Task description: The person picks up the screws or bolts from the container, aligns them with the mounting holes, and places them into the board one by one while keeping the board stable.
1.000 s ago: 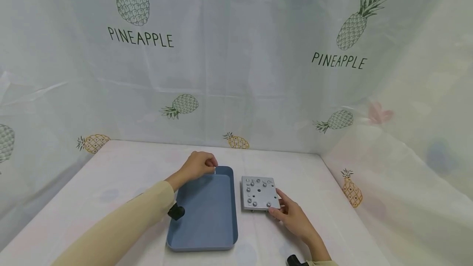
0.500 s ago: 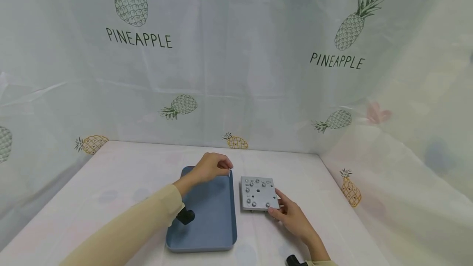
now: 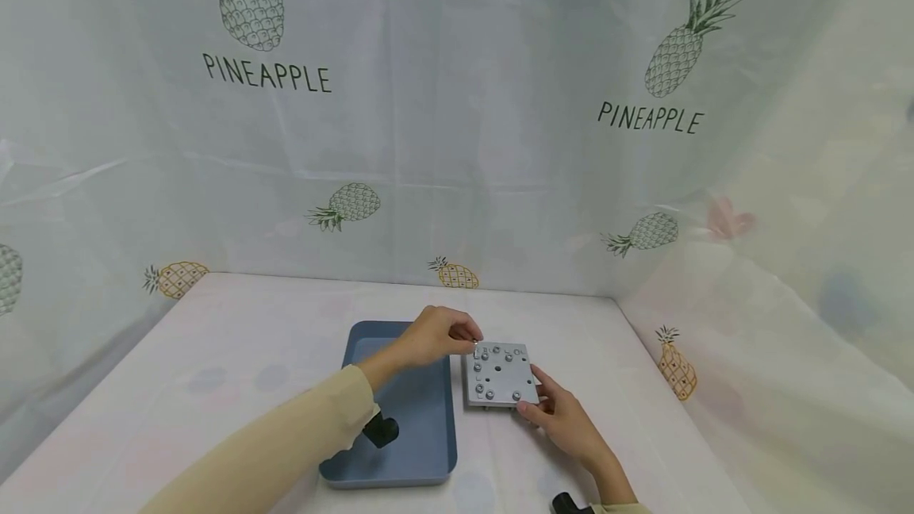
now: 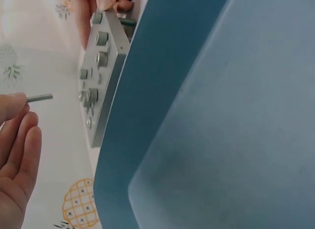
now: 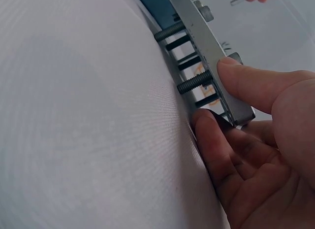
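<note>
My left hand (image 3: 439, 335) pinches a thin metal rod (image 4: 39, 98) between thumb and fingertips; its other end is hidden in the fingers. That hand is over the far left corner of a square silver metal plate (image 3: 505, 375). Several socket-head bolts (image 4: 102, 59) stand in the plate's top, along with some bare holes. Threaded shanks (image 5: 194, 83) and thinner dark pins stick out below it. My right hand (image 3: 564, 415) grips the plate's near right corner, thumb on top and fingers at the edge and underneath. Whether the shanks touch the table cannot be told.
Left of the plate lies a shallow blue-grey tray (image 3: 450, 427) with a raised rim, under my left forearm. A white patterned cloth (image 3: 250, 324) covers the table. Behind hangs a pineapple-print curtain (image 3: 485, 141).
My left hand has moved right, from over the tray's far end to the plate's far left corner, carrying the thin metal rod. The right hand and plate stay put.
</note>
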`<state>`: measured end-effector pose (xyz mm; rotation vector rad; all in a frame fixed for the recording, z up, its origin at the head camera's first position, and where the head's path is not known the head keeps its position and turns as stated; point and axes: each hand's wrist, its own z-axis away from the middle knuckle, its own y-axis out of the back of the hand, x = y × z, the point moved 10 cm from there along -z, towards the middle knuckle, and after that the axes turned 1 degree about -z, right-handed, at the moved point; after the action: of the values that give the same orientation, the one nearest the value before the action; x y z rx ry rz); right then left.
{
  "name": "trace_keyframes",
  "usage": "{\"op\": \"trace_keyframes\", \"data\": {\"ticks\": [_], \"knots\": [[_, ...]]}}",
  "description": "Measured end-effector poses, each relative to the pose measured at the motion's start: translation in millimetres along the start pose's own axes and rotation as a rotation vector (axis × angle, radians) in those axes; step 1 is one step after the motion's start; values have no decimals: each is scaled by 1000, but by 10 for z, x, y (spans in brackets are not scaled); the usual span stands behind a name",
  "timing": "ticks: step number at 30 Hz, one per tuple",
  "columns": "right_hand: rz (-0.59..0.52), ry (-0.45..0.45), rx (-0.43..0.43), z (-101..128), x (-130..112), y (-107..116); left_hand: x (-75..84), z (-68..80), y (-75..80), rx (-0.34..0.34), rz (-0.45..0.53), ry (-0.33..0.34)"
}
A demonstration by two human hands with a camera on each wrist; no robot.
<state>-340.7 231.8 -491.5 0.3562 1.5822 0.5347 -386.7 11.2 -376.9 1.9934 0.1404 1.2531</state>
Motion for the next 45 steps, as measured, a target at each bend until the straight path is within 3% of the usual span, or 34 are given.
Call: {"op": "trace_keyframes", "data": {"ticks": [6,26,45], "knots": [[2,4,-7,-10,-7,-2,79,-35,-118,-45,14,-19],[-23,-12,-25,-10,21,-20,14,-92,-462,-117,-18,-59],[-23,-9,-23,-18,28,-10,11,-106,-503,-127,-30,-52]]}}
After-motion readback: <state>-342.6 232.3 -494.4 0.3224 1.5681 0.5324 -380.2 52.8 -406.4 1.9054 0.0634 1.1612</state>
